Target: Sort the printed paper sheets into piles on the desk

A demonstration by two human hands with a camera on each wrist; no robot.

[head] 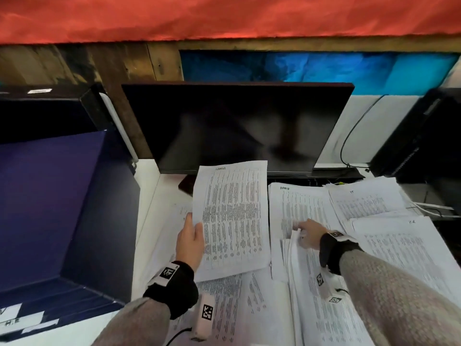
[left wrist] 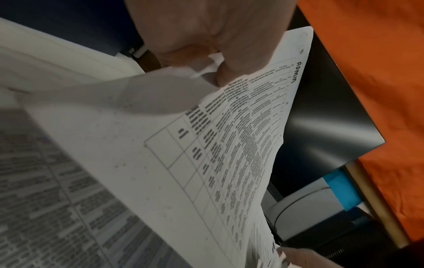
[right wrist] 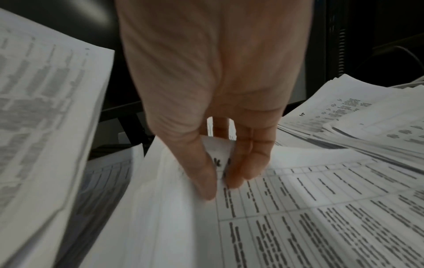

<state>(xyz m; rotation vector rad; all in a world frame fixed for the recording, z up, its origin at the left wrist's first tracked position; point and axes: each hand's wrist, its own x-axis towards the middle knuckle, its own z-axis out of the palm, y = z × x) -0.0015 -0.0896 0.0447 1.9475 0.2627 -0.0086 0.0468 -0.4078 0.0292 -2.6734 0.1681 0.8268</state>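
Red cloth (head: pixel 224 16) hangs across the far wall above a dark monitor (head: pixel 237 126); a navy box (head: pixel 62 196) sits to the left. White surface (head: pixel 147 196) nearly buried under printed sheets.

Left hand (head: pixel 190 242) holds one printed sheet (head: pixel 233 218) raised above the surface, fingers and thumb clamped on its left edge. Left wrist view reads a handwritten "ADMIN" at its far end. Sheet bows under its own weight.

Right hand (head: pixel 308 233) reaches into the centre stack (head: pixel 321 308); fingers (right wrist: pixel 250 163) and thumb are pinched together on the lifted edges of several sheets near a handwritten mark I can't read.

Far pile (head: pixel 299 206), just right of the raised sheet, carries a heading that may match; too small for me to be sure. Two more piles (head: pixel 369 198) sit right of it, overlapping at their edges.

Risks as I judge them:
- Right-hand pinch looks to take more than one sheet, so a stray page could ride along into the wrong pile.
- Overlapping piles could merge if a sheet lands askew.
- Limp raised sheet may fold or slide off on release.
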